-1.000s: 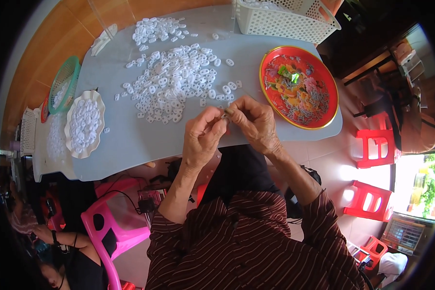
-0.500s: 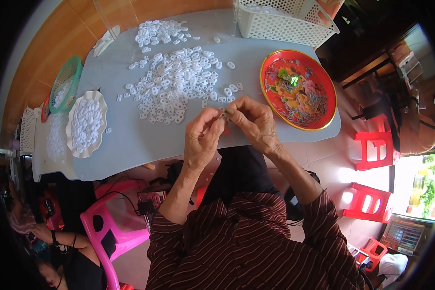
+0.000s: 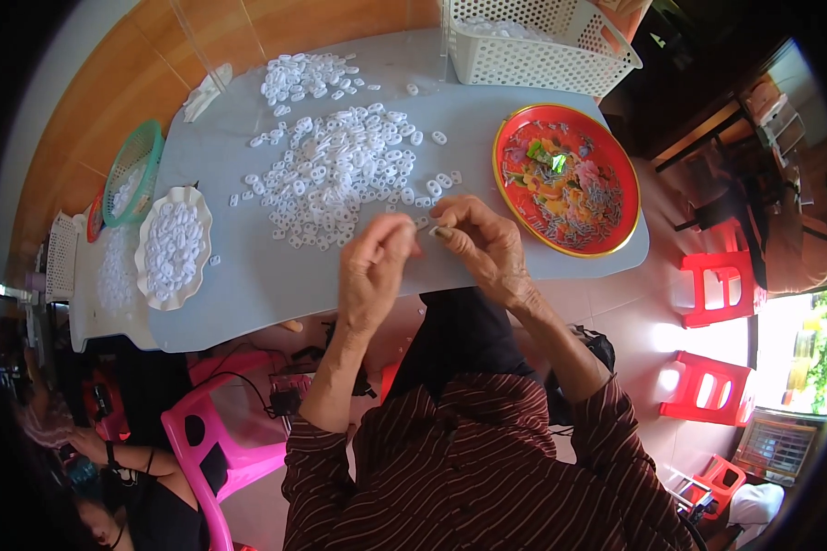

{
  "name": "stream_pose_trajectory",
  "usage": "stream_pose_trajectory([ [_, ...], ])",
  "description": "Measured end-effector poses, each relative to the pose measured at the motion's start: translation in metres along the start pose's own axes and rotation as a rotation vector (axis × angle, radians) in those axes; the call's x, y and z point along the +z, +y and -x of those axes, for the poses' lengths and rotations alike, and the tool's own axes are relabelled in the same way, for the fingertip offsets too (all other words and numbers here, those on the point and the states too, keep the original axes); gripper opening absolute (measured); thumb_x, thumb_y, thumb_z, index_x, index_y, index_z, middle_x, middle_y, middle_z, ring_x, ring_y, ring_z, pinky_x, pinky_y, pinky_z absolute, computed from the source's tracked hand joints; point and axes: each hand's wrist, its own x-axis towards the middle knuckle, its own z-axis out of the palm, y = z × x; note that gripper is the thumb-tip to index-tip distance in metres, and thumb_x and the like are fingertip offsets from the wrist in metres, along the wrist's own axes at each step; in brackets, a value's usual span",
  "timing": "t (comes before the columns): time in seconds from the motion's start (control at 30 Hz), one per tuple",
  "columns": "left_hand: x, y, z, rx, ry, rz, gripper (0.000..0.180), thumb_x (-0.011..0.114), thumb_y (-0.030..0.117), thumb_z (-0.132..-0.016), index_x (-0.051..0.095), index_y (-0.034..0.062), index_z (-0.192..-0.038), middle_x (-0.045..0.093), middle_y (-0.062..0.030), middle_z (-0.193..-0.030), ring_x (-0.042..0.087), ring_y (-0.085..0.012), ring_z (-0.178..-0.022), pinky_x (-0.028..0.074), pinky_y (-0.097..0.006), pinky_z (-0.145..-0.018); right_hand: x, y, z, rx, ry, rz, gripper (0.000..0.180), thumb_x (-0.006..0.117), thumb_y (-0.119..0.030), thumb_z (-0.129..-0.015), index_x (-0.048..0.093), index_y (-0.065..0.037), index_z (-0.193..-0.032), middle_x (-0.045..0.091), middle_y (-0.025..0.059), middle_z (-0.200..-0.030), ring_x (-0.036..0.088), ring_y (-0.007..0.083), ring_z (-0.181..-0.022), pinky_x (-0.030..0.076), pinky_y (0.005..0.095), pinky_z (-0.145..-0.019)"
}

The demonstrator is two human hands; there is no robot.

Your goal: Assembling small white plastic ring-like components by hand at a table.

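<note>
My left hand [image 3: 374, 271] and my right hand [image 3: 483, 244] meet above the near edge of the grey table [image 3: 248, 285]. Between their fingertips they pinch a small white plastic piece [image 3: 424, 225]. Just beyond the hands lies a wide heap of small white plastic rings [image 3: 335, 170]. A smaller heap of the same rings [image 3: 305, 75] sits farther back. To the right of my right hand stands a round red tray [image 3: 564, 178] filled with small coloured parts and thin metal pieces.
A white scalloped dish of white rings [image 3: 171, 246] stands at the left, with a green basket [image 3: 130, 174] behind it. A white lattice basket [image 3: 542, 39] stands at the far edge. A pink chair [image 3: 213, 441] and red stools [image 3: 719, 286] surround the table. Another person [image 3: 110, 487] sits lower left.
My hands have stayed together over the table's near edge, with only small finger movements on the white piece. Nothing else has moved.
</note>
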Motion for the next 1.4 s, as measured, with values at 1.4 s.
stream_pose_trajectory([
  [1.4, -0.024, -0.010, -0.081, 0.542, -0.444, -0.824, 0.026, 0.064, -0.003, -0.071, 0.057, -0.0020, -0.096, 0.048, -0.0152, -0.110, 0.041, -0.0348, -0.108, 0.037, -0.043, -0.094, 0.001, -0.015, 0.005, 0.039, -0.044, 0.244, 0.011, 0.067, -0.008, -0.082, 0.061, 0.000, -0.088, 0.056, 0.0042, -0.064, 0.048, 0.0080, -0.055, 0.041, 0.0254, -0.052],
])
